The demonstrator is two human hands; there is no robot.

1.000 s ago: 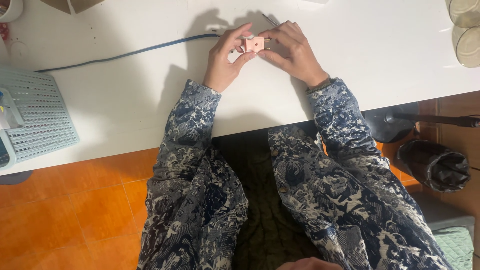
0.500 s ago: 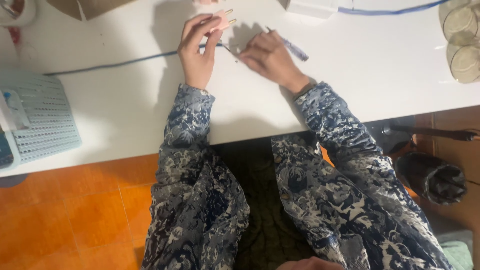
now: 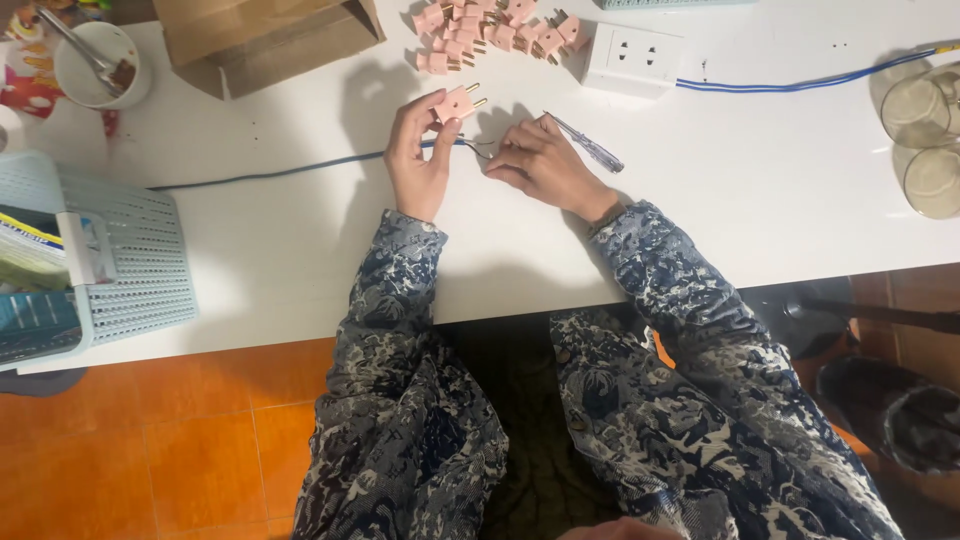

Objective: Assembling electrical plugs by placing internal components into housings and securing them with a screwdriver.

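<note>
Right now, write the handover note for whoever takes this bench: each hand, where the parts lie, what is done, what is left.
Left hand: pinches one pink two-pin plug, pins pointing up-right, above the white table.
Right hand: grip on the bared end of the blue cable, with a clear-handled screwdriver tucked in the same hand.
Parts: pile of pink plugs at the far edge, white socket block beside it, cardboard box far left.
Done: cable end is stripped, strands showing.
Left: the wires are not yet in the plug; the pile looks unwired.
</note>
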